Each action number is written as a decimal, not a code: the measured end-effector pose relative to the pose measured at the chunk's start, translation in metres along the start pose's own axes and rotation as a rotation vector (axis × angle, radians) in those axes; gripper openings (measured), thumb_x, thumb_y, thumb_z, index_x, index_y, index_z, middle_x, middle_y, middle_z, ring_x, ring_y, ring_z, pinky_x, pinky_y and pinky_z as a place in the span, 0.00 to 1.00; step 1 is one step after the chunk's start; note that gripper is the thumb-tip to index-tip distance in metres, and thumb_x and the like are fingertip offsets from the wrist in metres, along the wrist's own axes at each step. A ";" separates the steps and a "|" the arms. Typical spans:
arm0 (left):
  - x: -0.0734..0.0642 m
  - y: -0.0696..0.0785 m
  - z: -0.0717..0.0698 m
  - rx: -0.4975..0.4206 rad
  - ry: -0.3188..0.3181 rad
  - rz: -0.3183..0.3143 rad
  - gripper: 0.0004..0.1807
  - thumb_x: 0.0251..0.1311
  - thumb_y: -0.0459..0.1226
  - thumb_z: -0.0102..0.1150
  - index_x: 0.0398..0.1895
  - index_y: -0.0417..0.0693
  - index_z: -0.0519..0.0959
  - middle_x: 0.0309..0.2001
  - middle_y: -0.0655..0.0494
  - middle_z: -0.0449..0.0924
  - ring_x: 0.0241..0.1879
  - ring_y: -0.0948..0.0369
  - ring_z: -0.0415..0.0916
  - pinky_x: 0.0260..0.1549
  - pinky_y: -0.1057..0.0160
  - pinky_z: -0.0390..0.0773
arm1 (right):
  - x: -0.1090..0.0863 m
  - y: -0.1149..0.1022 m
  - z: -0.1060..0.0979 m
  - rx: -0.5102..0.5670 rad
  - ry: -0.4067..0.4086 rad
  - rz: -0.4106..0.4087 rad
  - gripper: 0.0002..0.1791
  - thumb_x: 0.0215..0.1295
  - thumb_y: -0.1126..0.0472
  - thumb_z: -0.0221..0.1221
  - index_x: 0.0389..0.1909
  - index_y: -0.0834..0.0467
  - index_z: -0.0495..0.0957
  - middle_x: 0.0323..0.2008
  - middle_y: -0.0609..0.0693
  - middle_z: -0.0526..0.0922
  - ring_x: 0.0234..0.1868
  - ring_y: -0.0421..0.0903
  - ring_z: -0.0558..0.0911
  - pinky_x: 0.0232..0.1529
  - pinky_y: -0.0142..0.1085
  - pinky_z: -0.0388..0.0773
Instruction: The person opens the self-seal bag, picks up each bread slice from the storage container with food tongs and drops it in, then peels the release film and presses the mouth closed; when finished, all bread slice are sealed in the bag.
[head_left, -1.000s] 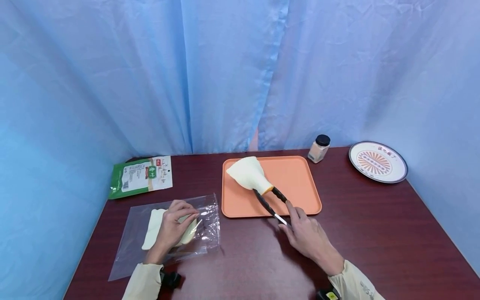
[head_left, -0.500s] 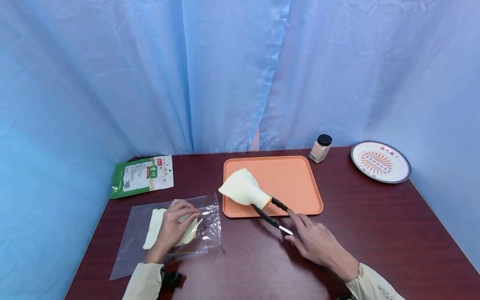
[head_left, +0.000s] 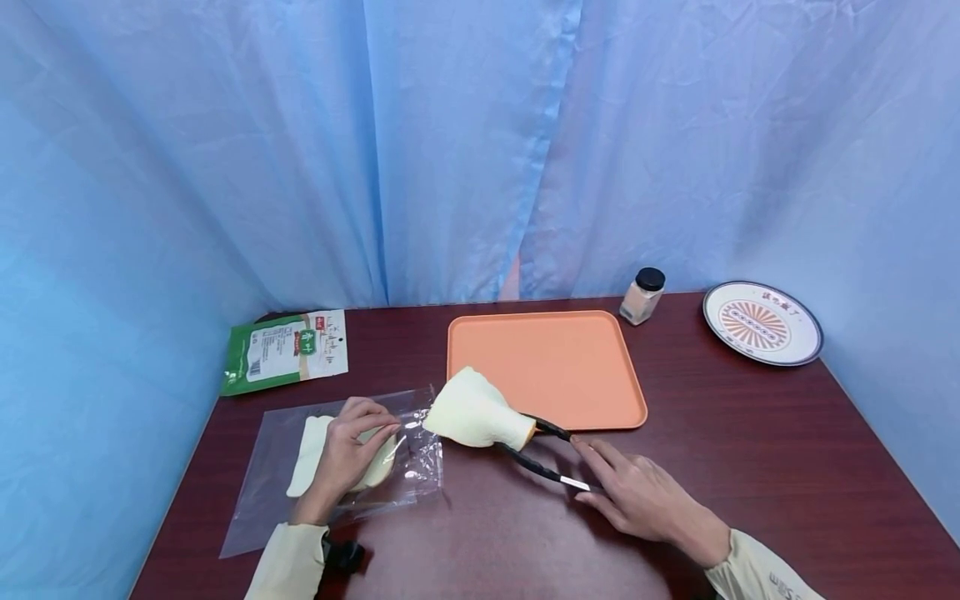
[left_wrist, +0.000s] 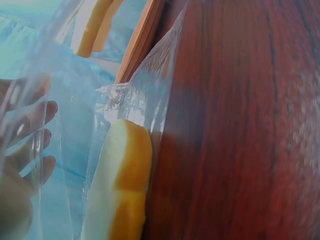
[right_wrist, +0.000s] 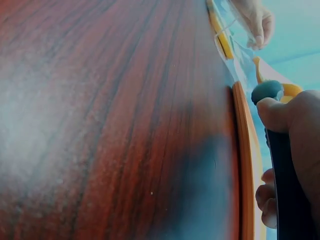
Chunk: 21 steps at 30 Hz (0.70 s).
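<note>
My left hand (head_left: 351, 446) pinches the upper film of a clear plastic bag (head_left: 258, 492) and holds it up. Inside the bag lies a slice of bread (left_wrist: 122, 175), its golden crust showing in the left wrist view. With my right hand (head_left: 645, 496) I grip a pair of black-ended tongs (head_left: 536, 467). They squeeze one end of a second bread slice (head_left: 468, 408), which fans out toward the left. That slice hangs at the tray's front left corner, its far edge close to the bag's right end, where the head view cannot tell whether they touch.
An orange tray (head_left: 547, 358) lies behind the tongs. A green and white packet (head_left: 281, 350) is at the back left. A black-lidded jar (head_left: 641, 297) stands beside the tray, and a patterned plate (head_left: 765, 325) sits far right. Blue curtains (head_left: 465, 150) close off the back and sides.
My right hand has carried the tongs and bread slice from over the tray toward the near left, up to the bag. My left hand has stayed in place, holding the film.
</note>
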<state>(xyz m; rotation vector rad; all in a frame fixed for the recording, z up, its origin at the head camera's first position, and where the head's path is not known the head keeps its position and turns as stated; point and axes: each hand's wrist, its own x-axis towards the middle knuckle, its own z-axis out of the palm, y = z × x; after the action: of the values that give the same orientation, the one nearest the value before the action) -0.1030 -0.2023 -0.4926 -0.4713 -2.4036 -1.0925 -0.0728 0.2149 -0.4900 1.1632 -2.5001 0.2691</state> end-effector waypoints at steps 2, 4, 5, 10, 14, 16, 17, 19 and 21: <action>0.000 0.000 0.000 0.006 0.002 -0.001 0.07 0.47 0.25 0.74 0.30 0.43 0.90 0.31 0.57 0.83 0.40 0.60 0.74 0.41 0.73 0.72 | 0.000 0.000 0.000 -0.002 -0.013 -0.016 0.39 0.59 0.45 0.68 0.65 0.63 0.72 0.48 0.54 0.82 0.25 0.41 0.81 0.28 0.35 0.80; 0.000 0.000 -0.001 0.001 0.005 -0.001 0.08 0.47 0.25 0.74 0.30 0.43 0.90 0.31 0.57 0.83 0.40 0.60 0.74 0.41 0.73 0.72 | 0.001 0.000 0.000 -0.007 -0.023 -0.033 0.40 0.56 0.45 0.70 0.65 0.63 0.71 0.47 0.52 0.82 0.25 0.40 0.80 0.27 0.35 0.79; 0.000 0.001 -0.001 -0.003 0.006 -0.001 0.08 0.47 0.25 0.74 0.30 0.43 0.90 0.31 0.57 0.83 0.40 0.60 0.74 0.41 0.74 0.72 | 0.001 0.000 0.000 -0.008 -0.025 -0.041 0.40 0.55 0.45 0.70 0.65 0.63 0.71 0.46 0.52 0.81 0.24 0.39 0.79 0.27 0.34 0.78; 0.000 0.002 -0.001 -0.005 0.007 -0.003 0.07 0.47 0.25 0.74 0.30 0.41 0.89 0.31 0.57 0.84 0.40 0.59 0.74 0.41 0.74 0.72 | 0.003 0.000 0.001 -0.015 -0.033 -0.074 0.38 0.59 0.43 0.67 0.64 0.62 0.72 0.45 0.51 0.80 0.22 0.37 0.75 0.24 0.34 0.75; 0.001 0.002 -0.002 -0.001 0.004 -0.013 0.07 0.47 0.25 0.74 0.31 0.41 0.89 0.31 0.56 0.83 0.41 0.59 0.74 0.41 0.74 0.72 | 0.006 -0.001 0.003 -0.011 -0.050 -0.085 0.39 0.58 0.42 0.68 0.64 0.61 0.72 0.45 0.50 0.80 0.22 0.37 0.74 0.23 0.34 0.74; 0.001 0.002 -0.002 0.001 0.000 -0.016 0.07 0.48 0.26 0.73 0.31 0.41 0.89 0.31 0.56 0.83 0.41 0.60 0.74 0.41 0.74 0.72 | 0.008 -0.002 0.003 -0.008 -0.062 -0.091 0.39 0.57 0.42 0.69 0.64 0.61 0.72 0.45 0.50 0.80 0.22 0.37 0.74 0.22 0.33 0.73; 0.001 0.002 -0.003 0.003 -0.004 -0.021 0.06 0.48 0.26 0.73 0.31 0.41 0.90 0.31 0.56 0.83 0.41 0.60 0.74 0.41 0.74 0.72 | 0.008 -0.002 0.004 -0.006 -0.067 -0.094 0.39 0.57 0.42 0.69 0.64 0.60 0.72 0.45 0.50 0.80 0.22 0.37 0.74 0.22 0.33 0.72; 0.001 0.004 -0.003 0.016 -0.013 -0.036 0.06 0.49 0.27 0.73 0.31 0.42 0.90 0.32 0.56 0.83 0.41 0.61 0.73 0.41 0.73 0.73 | 0.009 -0.003 0.005 -0.003 -0.075 -0.101 0.39 0.57 0.42 0.69 0.63 0.60 0.72 0.45 0.50 0.80 0.21 0.37 0.73 0.22 0.32 0.71; 0.001 0.005 -0.004 0.030 -0.023 -0.054 0.05 0.50 0.29 0.73 0.32 0.43 0.90 0.32 0.57 0.83 0.42 0.62 0.73 0.40 0.71 0.74 | 0.011 -0.003 0.005 -0.005 -0.077 -0.114 0.39 0.58 0.41 0.68 0.63 0.60 0.72 0.45 0.49 0.80 0.22 0.37 0.74 0.22 0.32 0.71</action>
<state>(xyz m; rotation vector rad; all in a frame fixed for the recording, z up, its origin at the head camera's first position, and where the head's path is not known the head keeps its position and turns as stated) -0.1000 -0.2022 -0.4866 -0.4126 -2.4621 -1.0784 -0.0777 0.2036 -0.4906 1.3321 -2.4869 0.1915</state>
